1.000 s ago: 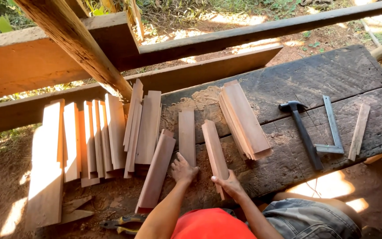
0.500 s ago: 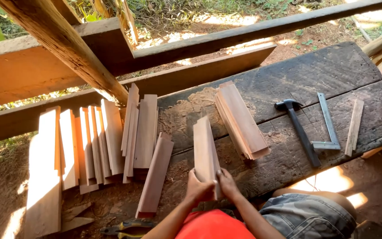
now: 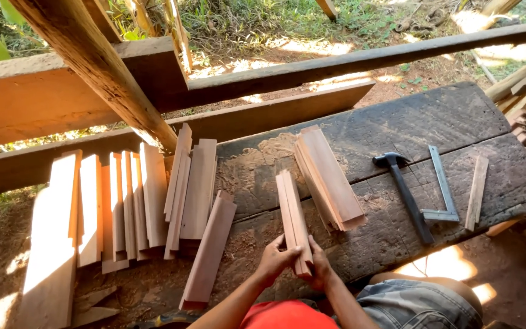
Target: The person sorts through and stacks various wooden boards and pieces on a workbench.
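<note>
Both hands clamp a pair of slats on edge at the near side of a dark plank bench.

The bench (image 3: 397, 131) is two weathered boards, dusted with sawdust at its left end, set outdoors over bare earth with grass beyond a wooden rail (image 3: 360, 58). The left hand (image 3: 275, 259) and right hand (image 3: 319, 268) have their fingers curled shut around the near end of the slats (image 3: 292, 213), pressing the two pieces together face to face, the far end pointing away across the bench. Just right of them lies a stack (image 3: 330, 176) of similar slats. Further right lie a hammer (image 3: 404, 192), a square (image 3: 442, 189) and a thin strip (image 3: 477, 192). Left of the bench, boards (image 3: 129, 201) lean against a beam.
</note>
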